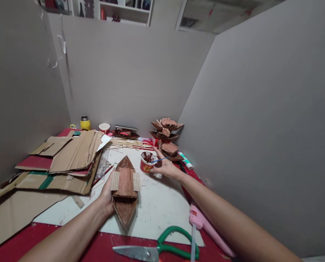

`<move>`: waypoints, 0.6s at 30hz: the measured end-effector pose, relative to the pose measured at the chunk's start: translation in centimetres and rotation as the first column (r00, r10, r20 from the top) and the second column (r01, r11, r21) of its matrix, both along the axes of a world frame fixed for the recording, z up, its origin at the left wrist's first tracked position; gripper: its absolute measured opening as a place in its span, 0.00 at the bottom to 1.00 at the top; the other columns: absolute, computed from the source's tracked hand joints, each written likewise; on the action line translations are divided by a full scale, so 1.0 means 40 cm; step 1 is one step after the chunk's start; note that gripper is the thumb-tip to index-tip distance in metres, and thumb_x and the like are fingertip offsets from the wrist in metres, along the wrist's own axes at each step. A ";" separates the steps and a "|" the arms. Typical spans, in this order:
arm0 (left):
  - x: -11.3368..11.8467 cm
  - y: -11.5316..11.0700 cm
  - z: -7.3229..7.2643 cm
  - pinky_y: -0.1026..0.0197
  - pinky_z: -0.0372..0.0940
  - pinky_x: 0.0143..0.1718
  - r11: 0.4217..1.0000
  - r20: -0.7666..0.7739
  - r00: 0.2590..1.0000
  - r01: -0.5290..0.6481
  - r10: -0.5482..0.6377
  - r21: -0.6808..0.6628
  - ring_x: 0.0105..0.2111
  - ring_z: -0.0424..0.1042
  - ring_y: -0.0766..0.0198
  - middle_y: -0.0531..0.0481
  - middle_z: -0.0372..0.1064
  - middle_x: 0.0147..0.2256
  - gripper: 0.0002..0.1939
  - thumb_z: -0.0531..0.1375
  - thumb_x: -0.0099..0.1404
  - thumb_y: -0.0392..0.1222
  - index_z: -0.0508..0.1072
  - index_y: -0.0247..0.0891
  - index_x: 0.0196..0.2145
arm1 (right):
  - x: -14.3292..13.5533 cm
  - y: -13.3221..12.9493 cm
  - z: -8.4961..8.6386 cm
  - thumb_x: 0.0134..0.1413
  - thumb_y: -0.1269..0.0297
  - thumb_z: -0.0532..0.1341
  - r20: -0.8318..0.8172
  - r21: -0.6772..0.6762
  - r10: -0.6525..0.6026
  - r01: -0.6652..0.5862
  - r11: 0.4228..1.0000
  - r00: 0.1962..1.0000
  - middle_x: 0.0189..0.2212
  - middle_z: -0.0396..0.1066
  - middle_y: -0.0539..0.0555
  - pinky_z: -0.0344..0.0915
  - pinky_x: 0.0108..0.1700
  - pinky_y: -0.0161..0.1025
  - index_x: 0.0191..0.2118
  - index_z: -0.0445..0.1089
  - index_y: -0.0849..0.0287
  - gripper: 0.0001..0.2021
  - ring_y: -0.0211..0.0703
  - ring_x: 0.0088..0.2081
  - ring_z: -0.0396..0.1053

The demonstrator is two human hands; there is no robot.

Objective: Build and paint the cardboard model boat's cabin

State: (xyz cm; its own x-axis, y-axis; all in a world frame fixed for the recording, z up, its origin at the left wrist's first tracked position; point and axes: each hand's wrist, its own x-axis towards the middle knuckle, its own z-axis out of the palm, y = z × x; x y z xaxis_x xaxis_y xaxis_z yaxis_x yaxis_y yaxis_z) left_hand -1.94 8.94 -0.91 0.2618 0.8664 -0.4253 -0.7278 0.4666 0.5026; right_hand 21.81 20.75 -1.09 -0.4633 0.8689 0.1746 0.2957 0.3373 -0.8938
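My left hand [107,194] holds a brown model boat [125,182] by its left side, over the white sheet. The boat has a reddish-brown roof and a pale slatted piece on each side. To its right stands a red and white paper cup [145,166] with dark brown stuff inside. My right hand [164,166] is at the cup's right side, thumb and fingers apart around it. A thin blue stick [159,159] slants from the cup across this hand; whether the fingers grip it or the cup is hard to tell.
Cardboard pieces [72,154] are stacked at the left. Thin wooden sticks [128,143] and more model boats [169,148] lie at the back. Green-handled scissors [162,245] and a pink glue gun [206,227] are near the front edge. Grey partitions [129,72] surround the table.
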 end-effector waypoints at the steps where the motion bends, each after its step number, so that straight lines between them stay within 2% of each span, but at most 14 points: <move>1: -0.001 0.000 0.000 0.55 0.69 0.27 1.000 0.000 1.000 0.005 -0.005 -0.007 0.22 0.75 0.55 0.42 0.77 0.24 0.25 0.50 0.67 0.55 0.76 0.30 0.33 | 0.007 0.001 0.006 0.41 0.65 0.69 0.019 0.008 0.002 -0.002 1.000 1.000 0.45 0.75 0.55 0.65 0.53 0.50 0.68 0.42 0.55 0.51 0.50 0.45 0.74; 6: -0.003 -0.001 0.012 0.55 0.70 0.27 1.000 0.003 1.000 0.010 -0.010 -0.021 0.22 0.76 0.54 0.40 0.77 0.23 0.25 0.49 0.67 0.54 0.76 0.30 0.31 | 0.038 -0.005 0.045 0.42 0.64 0.72 0.117 0.074 0.000 -0.008 0.997 0.993 0.50 0.71 0.55 0.67 0.50 0.48 0.63 0.56 0.55 0.41 0.49 0.45 0.72; 11: 0.001 -0.005 0.019 0.55 0.69 0.26 1.000 0.000 1.000 -0.003 0.003 -0.026 0.21 0.75 0.54 0.41 0.76 0.22 0.23 0.50 0.66 0.52 0.76 0.30 0.30 | 0.047 -0.021 0.050 0.59 0.63 0.62 0.182 0.103 -0.046 0.027 0.994 0.982 0.43 0.71 0.55 0.72 0.40 0.45 0.56 0.62 0.59 0.21 0.43 0.38 0.73; 18: 0.005 -0.005 0.010 0.54 0.69 0.26 0.999 -0.049 0.998 -0.042 0.041 -0.019 0.21 0.74 0.55 0.42 0.77 0.24 0.24 0.51 0.66 0.56 0.76 0.31 0.32 | 0.045 -0.024 0.042 0.62 0.62 0.60 0.180 0.152 -0.057 0.029 0.988 0.982 0.41 0.71 0.54 0.72 0.37 0.42 0.51 0.66 0.61 0.14 0.41 0.36 0.72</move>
